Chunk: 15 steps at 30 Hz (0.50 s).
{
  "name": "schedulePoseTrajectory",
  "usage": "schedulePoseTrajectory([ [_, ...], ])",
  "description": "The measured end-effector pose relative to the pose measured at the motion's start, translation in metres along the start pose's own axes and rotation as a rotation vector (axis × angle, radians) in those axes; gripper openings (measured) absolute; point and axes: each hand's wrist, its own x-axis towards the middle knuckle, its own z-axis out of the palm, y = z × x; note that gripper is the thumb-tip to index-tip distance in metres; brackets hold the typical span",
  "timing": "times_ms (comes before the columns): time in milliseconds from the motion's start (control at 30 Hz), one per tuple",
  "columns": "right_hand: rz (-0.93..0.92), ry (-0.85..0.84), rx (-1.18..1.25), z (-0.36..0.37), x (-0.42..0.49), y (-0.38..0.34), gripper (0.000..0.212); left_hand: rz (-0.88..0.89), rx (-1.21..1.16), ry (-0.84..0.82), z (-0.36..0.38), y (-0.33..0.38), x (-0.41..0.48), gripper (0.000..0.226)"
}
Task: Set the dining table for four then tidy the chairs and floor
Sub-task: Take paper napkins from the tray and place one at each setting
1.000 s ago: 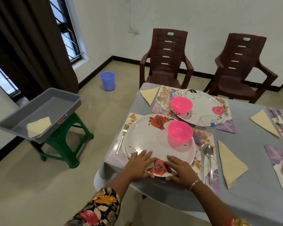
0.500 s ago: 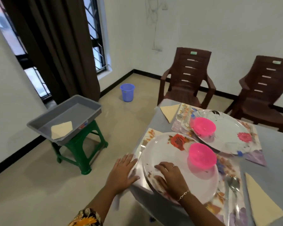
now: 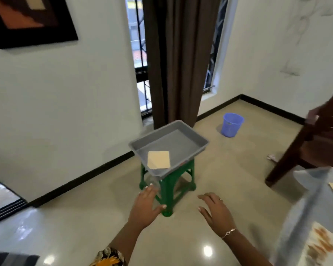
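While nothing is held, the left hand (image 3: 145,205) and the right hand (image 3: 215,210) are carried side by side above the floor, palms down, with fingers spread and loosely extended; nothing is gripped or pinched by either. One napkin (image 3: 159,159) is seen lying flat on the bottom of the grey tray (image 3: 178,144), in the tray's near-left corner, close to the near wall. The tray is set on a green stool (image 3: 189,169). From both hands the napkin lies ahead and higher in the view: almost straight ahead of the left hand, and ahead and to the left of the right hand. The left hand is therefore judged the nearer. Its fingertips are shown against the stool's near legs, below the tray's near rim; whether contact is made there cannot be told. No marked long axis is offered by the napkin, as its outline is close to square, with one edge roughly parallel to the tray's near wall. A reach forward and up over the near rim is judged to be required, followed by a pinch at the napkin's near edge. The table (image 3: 304,208) is seen blurred at the right, beside the right forearm, and a chair (image 3: 315,143) stands beyond it; the napkin is well apart from both.
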Motion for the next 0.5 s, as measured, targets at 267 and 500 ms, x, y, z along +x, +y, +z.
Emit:
schedulePoseTrajectory([
  [267,0.065,-0.169,0.115,0.055,0.136,-0.019,0.026,-0.091,-0.026,-0.047,-0.038,-0.075,0.090,0.087],
  [500,0.296,-0.300,0.295,0.094,0.258,-0.004,0.021,-0.151,-0.037,-0.160,-0.057,-0.111,0.194,0.071],
])
